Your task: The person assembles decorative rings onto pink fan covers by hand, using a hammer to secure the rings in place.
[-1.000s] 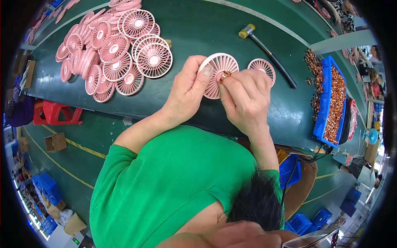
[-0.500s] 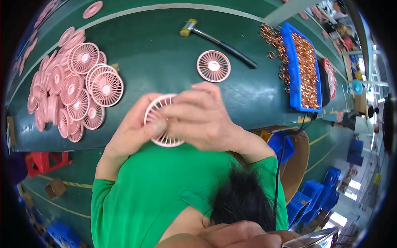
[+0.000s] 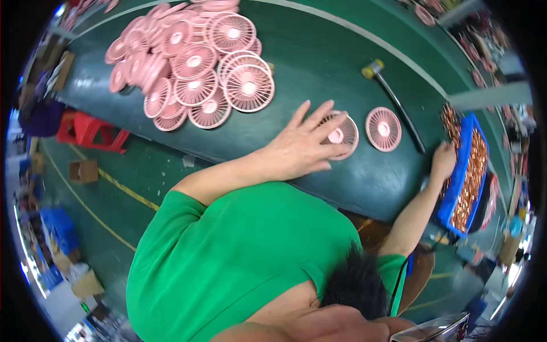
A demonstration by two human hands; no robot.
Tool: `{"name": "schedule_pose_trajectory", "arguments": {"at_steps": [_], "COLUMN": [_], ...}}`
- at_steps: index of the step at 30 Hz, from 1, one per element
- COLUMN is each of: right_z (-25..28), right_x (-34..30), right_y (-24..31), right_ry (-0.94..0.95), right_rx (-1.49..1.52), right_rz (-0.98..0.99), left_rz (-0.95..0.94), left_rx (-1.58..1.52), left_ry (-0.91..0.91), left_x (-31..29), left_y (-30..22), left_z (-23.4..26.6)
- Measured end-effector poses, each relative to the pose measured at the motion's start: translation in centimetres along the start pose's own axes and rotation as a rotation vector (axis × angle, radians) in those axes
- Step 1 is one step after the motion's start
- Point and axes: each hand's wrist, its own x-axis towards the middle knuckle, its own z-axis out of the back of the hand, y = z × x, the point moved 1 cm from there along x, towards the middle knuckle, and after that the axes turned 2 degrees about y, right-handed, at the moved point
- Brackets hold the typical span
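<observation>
Grille of round pink plastic, flat on green desk, hub facing up, partly beneath splayed left hand; right hand beside loose copper-coloured metal rings and blue plastic tray, cannot tell how closed.

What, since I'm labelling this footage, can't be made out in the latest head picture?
All in the head view:
Right hand: its curled fingers hide whatever it may hold.
Nearer disc: its left part is hidden by the left hand.
Disc pile: lower discs hidden by upper ones; far end cut off by the top edge.
Rings in the bin: too small and crowded to count.
</observation>
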Motion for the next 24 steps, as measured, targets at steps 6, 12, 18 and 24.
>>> {"name": "schedule_pose_trajectory", "arguments": {"at_steps": [6, 12, 18, 24], "right_z": [2.1, 7.8, 11.0, 12.8], "right_x": [-2.2, -9.0, -15.6, -18.2], "right_y": [2.2, 12.3, 18.4, 22.3], "right_ry": [0.116, -0.032, -0.191, -0.208], "right_rx": [0.025, 0.817, 1.064, 1.12], "right_rz": [0.122, 0.394, 0.66, 0.869], "left_rz": [0.531, 0.602, 0.456, 0.485], "left_rx": [0.386, 0.389, 0.103, -0.82], "left_ry": [-0.479, -0.48, -0.51, -0.578], "left_x": [-4.6, -5.3, -3.6, -0.7], "left_y": [6.1, 5.3, 2.9, 1.0], "left_z": [2.9, 5.3, 5.6, 3.7]}}
